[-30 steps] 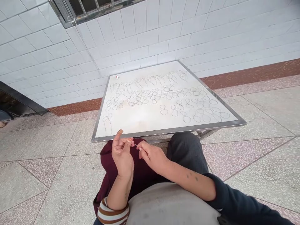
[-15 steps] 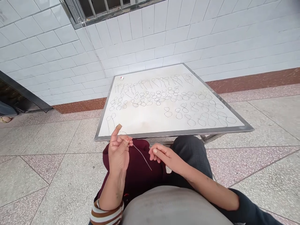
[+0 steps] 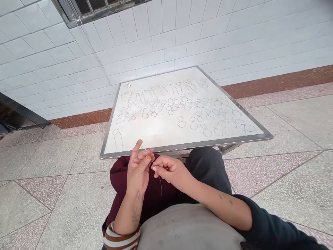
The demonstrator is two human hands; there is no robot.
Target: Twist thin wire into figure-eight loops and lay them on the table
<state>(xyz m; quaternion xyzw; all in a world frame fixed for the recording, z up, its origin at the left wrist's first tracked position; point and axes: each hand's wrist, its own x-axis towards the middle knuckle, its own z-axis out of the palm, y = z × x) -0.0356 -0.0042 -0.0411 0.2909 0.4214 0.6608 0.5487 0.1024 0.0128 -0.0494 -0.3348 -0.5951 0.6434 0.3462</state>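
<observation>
A thin wire runs between my two hands, above my lap at the table's front edge. My left hand pinches it between thumb and fingers, with the index finger raised and the wire's upper end near that fingertip. Close beside it, my right hand grips the same wire between thumb and fingers; its free end hangs below. On the white table lie several wires bent into figure-eights, and toward the back several with one loop and long tails. Two looped wires lie near the front left corner.
The tabletop has a grey metal rim facing my knees. A small white and red object sits at the far left corner. Behind stands a white tiled wall with a barred window. Speckled floor tiles surround the table.
My right hand has moved left to my left hand and taken hold of the wire, which hung free on that side before. The view has shifted slightly.
</observation>
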